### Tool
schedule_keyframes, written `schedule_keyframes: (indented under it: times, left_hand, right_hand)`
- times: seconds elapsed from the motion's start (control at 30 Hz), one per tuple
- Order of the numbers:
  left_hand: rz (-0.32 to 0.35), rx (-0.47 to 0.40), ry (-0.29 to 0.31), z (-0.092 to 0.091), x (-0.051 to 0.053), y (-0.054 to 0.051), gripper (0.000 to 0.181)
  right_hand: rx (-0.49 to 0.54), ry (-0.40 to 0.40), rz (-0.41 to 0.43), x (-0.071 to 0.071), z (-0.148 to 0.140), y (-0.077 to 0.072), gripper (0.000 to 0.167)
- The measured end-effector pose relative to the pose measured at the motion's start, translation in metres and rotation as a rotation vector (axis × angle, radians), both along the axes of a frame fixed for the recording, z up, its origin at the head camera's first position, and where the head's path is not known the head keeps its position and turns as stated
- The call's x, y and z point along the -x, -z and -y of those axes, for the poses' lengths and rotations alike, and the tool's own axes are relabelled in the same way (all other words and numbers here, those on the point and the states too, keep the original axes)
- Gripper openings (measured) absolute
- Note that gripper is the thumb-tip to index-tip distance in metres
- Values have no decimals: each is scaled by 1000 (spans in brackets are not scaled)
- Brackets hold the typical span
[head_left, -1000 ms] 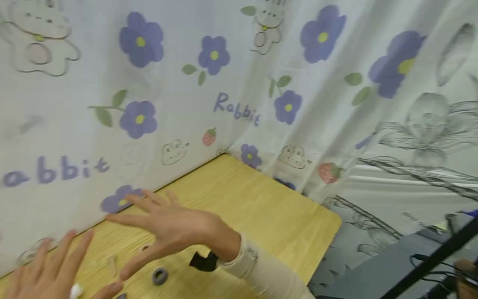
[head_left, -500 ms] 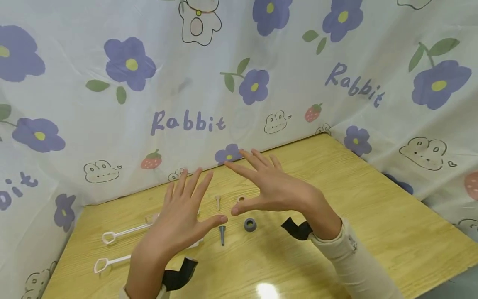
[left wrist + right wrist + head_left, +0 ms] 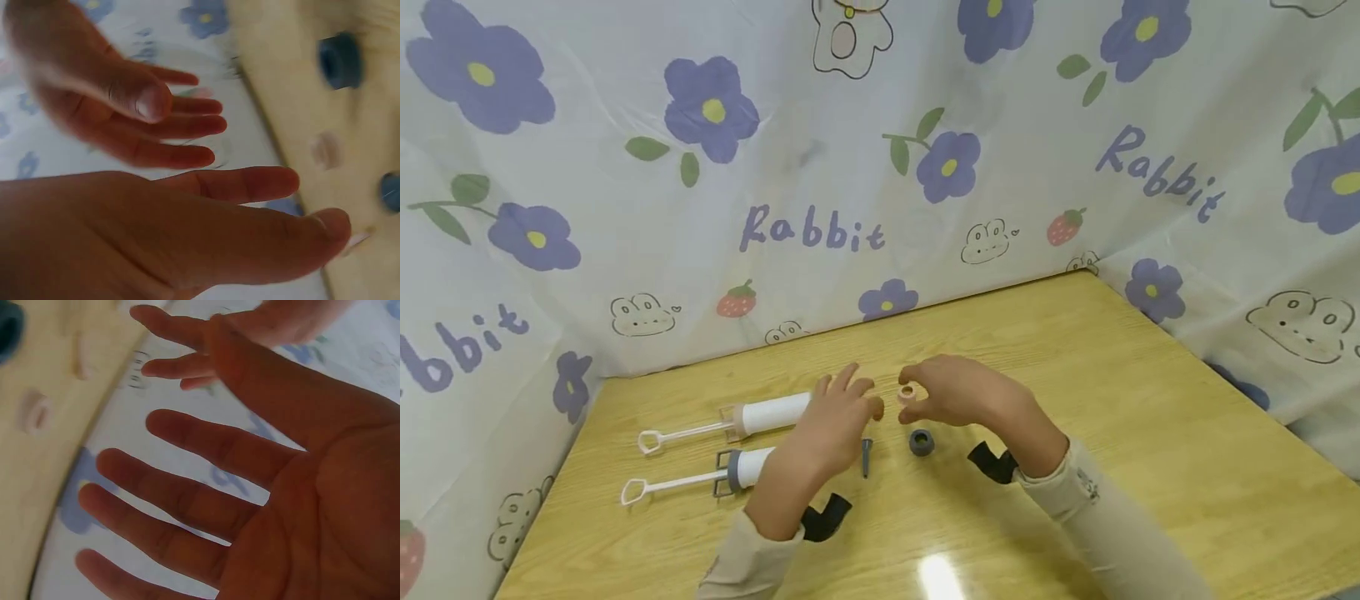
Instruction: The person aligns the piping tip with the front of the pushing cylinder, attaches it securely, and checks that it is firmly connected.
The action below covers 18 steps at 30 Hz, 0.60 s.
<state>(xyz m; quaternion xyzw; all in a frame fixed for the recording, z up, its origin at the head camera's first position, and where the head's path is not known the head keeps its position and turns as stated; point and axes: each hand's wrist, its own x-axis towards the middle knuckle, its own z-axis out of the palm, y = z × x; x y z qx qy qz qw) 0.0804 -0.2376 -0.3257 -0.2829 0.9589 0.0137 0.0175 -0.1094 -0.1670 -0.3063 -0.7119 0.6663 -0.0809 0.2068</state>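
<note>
In the head view my left hand [image 3: 838, 417] hovers over the table, fingers slightly bent, partly covering two white syringe-like tubes. A dark grey tapered nozzle [image 3: 867, 458] lies just right of its fingertips. My right hand [image 3: 966, 392] is at a small beige ring cap [image 3: 907, 402], with thumb and fingers on either side; contact cannot be made out. Closer to me is a dark grey ring cap [image 3: 917, 451]. Both wrist views are blurred at the table and show the left hand [image 3: 206, 237] and right hand [image 3: 250, 487] with extended fingers and nothing held.
One tube [image 3: 775, 412] has a beige collar, the other tube [image 3: 752, 467] a grey one. Their white plunger rods with loop handles [image 3: 634, 492] point left. A patterned curtain [image 3: 820, 167] hangs behind the wooden table [image 3: 1112, 467].
The head view has swung left and down, bringing the tubes into sight. Both hands have come down from mid-air towards the small parts, the right to the beige ring cap, fingers bending more.
</note>
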Motion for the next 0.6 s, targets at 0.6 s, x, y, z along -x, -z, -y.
schedule_keyframes:
  times: [0.6]
  left_hand:
    - [58, 78, 39, 9, 15, 40, 22]
  right_hand:
    - [-52, 31, -398, -31, 25, 55, 12]
